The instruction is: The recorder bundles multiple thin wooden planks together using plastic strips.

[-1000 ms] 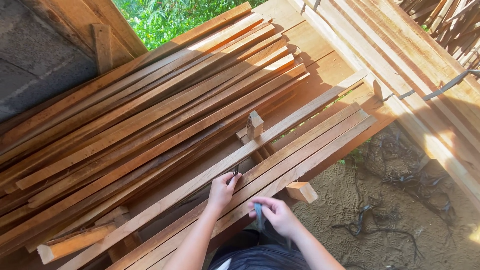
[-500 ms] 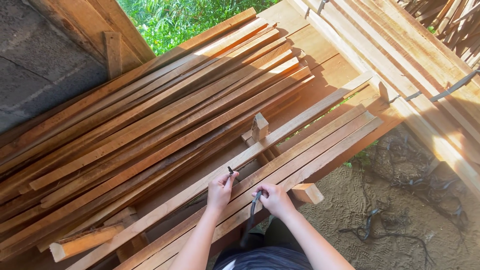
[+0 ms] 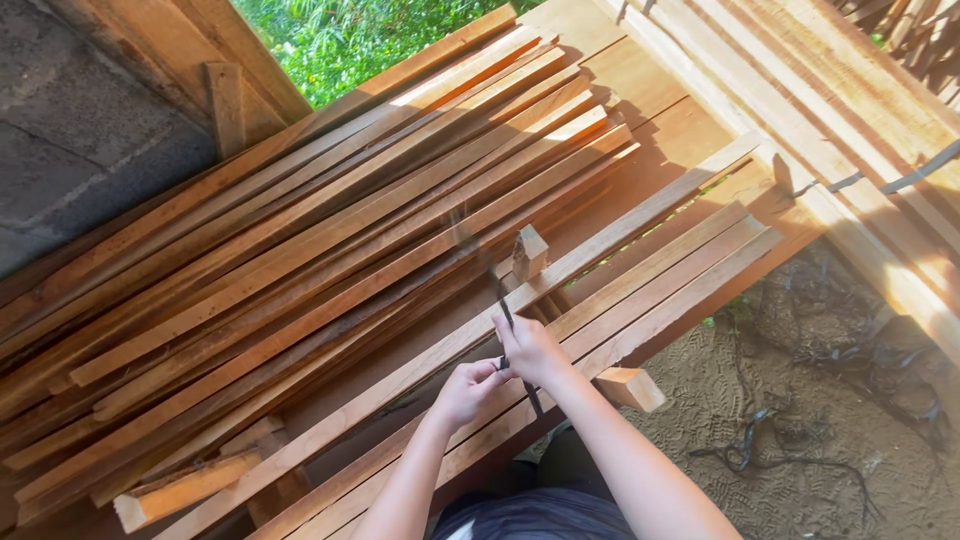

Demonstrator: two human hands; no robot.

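At the bottom edge, dark clothing is seen, cut off by the frame, with both forearms reaching up from it. The left hand [image 3: 468,388] and the right hand [image 3: 532,350] are met over a long plank [image 3: 600,245], fingers closed together on a thin dark tool [image 3: 507,320] whose tip is laid on the wood; its kind cannot be made out, since most of it is hidden in the hands. A small wooden block [image 3: 528,252] is stood just beyond. Further off, a slanting stack of battens [image 3: 300,250] is spread to the left, and green foliage [image 3: 350,40] is glimpsed at the top.
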